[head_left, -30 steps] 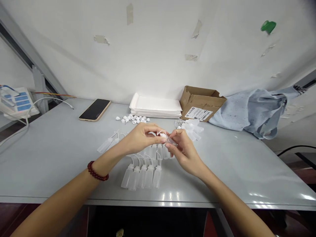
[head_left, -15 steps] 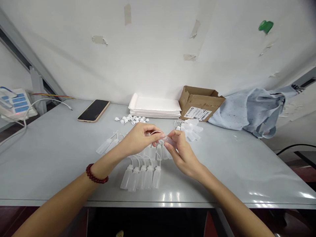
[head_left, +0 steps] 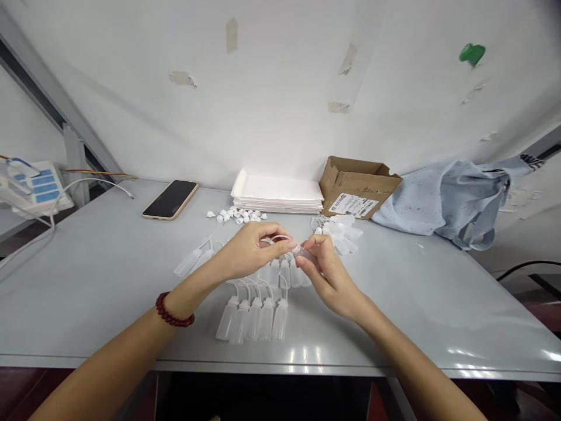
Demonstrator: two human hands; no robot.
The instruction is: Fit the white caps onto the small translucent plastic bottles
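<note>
My right hand (head_left: 331, 275) is closed around a small translucent squeeze bottle (head_left: 305, 254), which lies tilted with its neck toward the left. At that neck, my left hand (head_left: 258, 248) pinches a white cap with a thin curved spout (head_left: 280, 237); the fingers hide part of the joint. Below the hands lies a row of several similar bottles with curved spouts (head_left: 253, 318). More bottles (head_left: 284, 272) lie partly covered behind the hands, and others (head_left: 193, 260) sit beyond my left wrist. Loose bottles (head_left: 344, 233) are piled past my right hand.
Small white caps (head_left: 239, 215) are scattered before a stack of white padded envelopes (head_left: 280, 196). Beside it stands an open cardboard box (head_left: 357, 187), then a light blue cloth (head_left: 442, 199). A phone (head_left: 170, 200) and a white cable (head_left: 94, 178) are on the left.
The whole view has shifted slightly. Both hands keep their grip; the white cap at the bottle's neck now shows more clearly between the fingertips.
</note>
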